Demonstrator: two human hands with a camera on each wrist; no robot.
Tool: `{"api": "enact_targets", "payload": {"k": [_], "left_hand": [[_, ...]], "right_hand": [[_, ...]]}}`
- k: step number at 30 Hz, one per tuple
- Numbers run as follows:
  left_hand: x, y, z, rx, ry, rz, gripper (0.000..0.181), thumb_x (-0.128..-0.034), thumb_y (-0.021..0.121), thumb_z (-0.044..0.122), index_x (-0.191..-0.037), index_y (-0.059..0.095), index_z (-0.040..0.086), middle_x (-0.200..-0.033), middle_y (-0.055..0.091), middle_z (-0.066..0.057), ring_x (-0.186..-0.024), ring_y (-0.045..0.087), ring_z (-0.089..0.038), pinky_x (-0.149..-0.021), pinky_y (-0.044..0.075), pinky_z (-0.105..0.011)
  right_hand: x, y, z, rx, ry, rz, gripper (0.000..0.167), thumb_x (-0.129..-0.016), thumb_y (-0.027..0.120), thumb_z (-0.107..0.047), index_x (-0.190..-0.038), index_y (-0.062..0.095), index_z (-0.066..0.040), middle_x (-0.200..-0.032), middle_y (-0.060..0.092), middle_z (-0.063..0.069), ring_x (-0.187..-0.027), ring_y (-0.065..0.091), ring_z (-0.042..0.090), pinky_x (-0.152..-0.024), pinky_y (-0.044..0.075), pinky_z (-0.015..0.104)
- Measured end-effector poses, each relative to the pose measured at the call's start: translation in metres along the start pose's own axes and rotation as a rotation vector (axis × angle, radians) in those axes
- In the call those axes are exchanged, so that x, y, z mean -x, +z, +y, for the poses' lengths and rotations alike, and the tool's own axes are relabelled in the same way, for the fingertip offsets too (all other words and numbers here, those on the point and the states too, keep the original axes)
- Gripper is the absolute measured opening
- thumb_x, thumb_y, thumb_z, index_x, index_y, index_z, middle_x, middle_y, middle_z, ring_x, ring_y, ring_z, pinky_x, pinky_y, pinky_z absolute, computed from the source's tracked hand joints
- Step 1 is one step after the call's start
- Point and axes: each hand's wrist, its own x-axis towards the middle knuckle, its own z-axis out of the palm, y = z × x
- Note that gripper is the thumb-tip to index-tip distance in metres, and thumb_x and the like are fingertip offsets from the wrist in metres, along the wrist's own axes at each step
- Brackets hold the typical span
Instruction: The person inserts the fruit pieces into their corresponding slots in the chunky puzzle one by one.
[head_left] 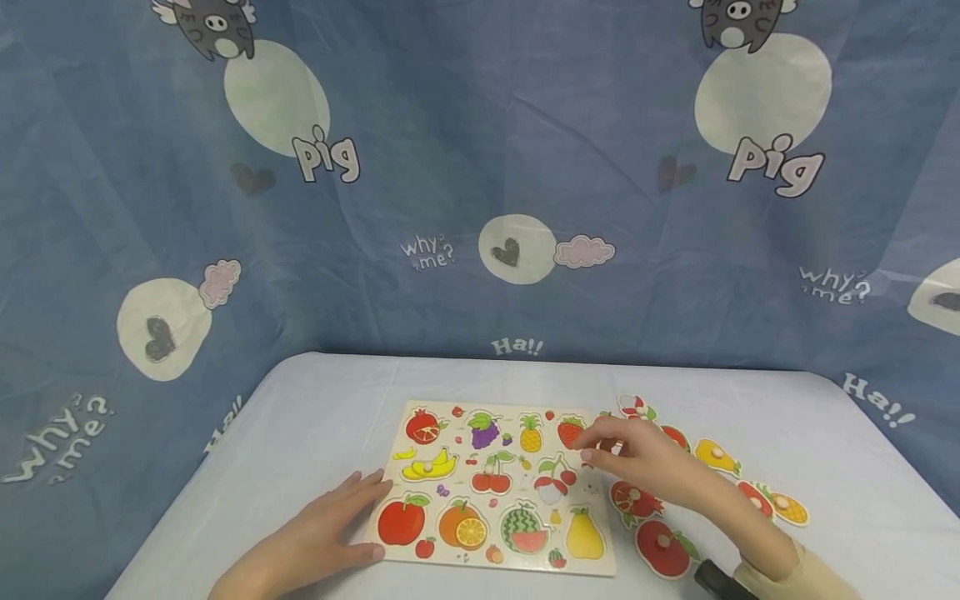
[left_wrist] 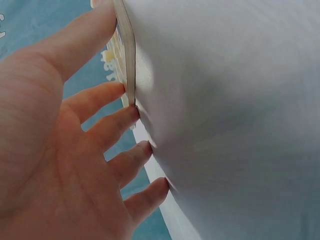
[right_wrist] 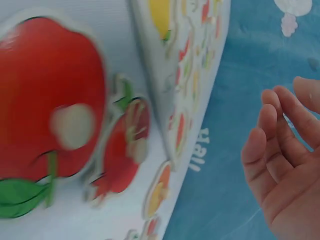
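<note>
A cream wooden fruit puzzle board (head_left: 585, 568) lies on the white table, with a banana piece (head_left: 431, 467) and other fruit pictures on it. My left hand (head_left: 322, 525) touches the board's left edge with spread fingers; in the left wrist view its thumb and fingertips meet the edge. Over the board's right edge, beside the strawberry (head_left: 570, 431), is my right hand (head_left: 641, 458). In the right wrist view its fingers (right_wrist: 255, 145) bend loosely and nothing shows between them. A knobbed apple piece (head_left: 663, 550) and a pomegranate piece (head_left: 634, 500) lie below that hand.
More loose knobbed pieces lie to the right: a yellow pear (head_left: 716, 456), a pineapple (head_left: 789, 507) and several red ones, some partly hidden by the right hand and forearm. A blue printed cloth (head_left: 450, 308) hangs behind the table.
</note>
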Motion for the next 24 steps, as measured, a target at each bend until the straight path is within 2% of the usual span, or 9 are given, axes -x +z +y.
{"api": "enact_targets", "payload": {"k": [4,9,18,24], "left_hand": [[0.0,0.0,0.0,-0.007,-0.01,0.003,0.086,-0.0689,0.084,0.05,-0.145,0.05,0.027,-0.153,0.041,0.002,-0.143,0.03,-0.031,-0.104,0.032,-0.067],[0.0,0.0,0.0,0.008,-0.012,-0.001,0.085,-0.0691,0.084,0.048,-0.144,0.051,0.026,-0.153,0.041,0.0,-0.143,0.029,-0.033,-0.104,0.03,-0.068],[-0.001,0.001,0.001,0.007,-0.018,0.003,0.084,-0.0694,0.085,0.045,-0.144,0.052,0.025,-0.153,0.041,-0.001,-0.143,0.028,-0.033,-0.105,0.029,-0.068],[0.001,0.0,0.001,-0.005,0.0,0.013,0.084,-0.0697,0.085,0.045,-0.144,0.051,0.026,-0.153,0.042,0.001,-0.143,0.029,-0.032,-0.105,0.032,-0.067]], "right_hand": [[0.008,-0.001,0.005,-0.007,0.033,-0.018,0.016,-0.094,0.068,-0.03,-0.106,0.072,-0.02,-0.095,0.067,-0.002,-0.077,0.059,0.018,-0.057,0.053,0.028],[0.016,-0.001,0.014,-0.029,0.066,-0.026,0.017,-0.094,0.068,-0.027,-0.108,0.072,-0.017,-0.092,0.067,0.0,-0.077,0.059,0.017,-0.057,0.053,0.027],[0.027,0.0,0.024,0.009,0.151,-0.026,0.015,-0.092,0.07,-0.027,-0.105,0.073,-0.021,-0.09,0.066,-0.004,-0.078,0.058,0.013,-0.061,0.052,0.027],[0.033,0.001,0.03,0.021,0.143,-0.039,0.012,-0.092,0.071,-0.027,-0.102,0.073,-0.021,-0.088,0.067,-0.006,-0.077,0.058,0.009,-0.064,0.051,0.026]]}}
